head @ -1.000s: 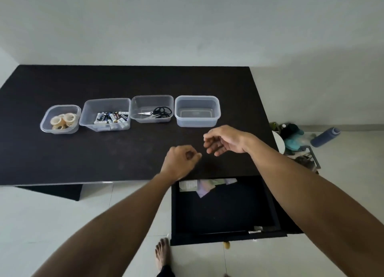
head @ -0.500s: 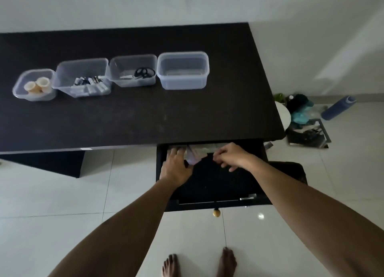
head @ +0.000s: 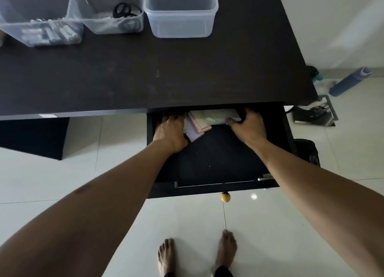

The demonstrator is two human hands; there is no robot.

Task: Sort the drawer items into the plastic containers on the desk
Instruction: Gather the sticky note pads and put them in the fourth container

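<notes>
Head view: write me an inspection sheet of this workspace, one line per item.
Surface: dark desk, with the drawer pulled open beneath its front edge.
Job's things: paper pads at the drawer's back; empty container; scissors in the middle container; small blurred items in the left container.
Clutter: nothing seen.
Hands: left hand reaches the pads, fingers hidden in shadow; right hand grips the pads' right end.
Cables: nothing seen.
Surroundings: tiled floor, blue bottle lying on it, bare feet.
</notes>
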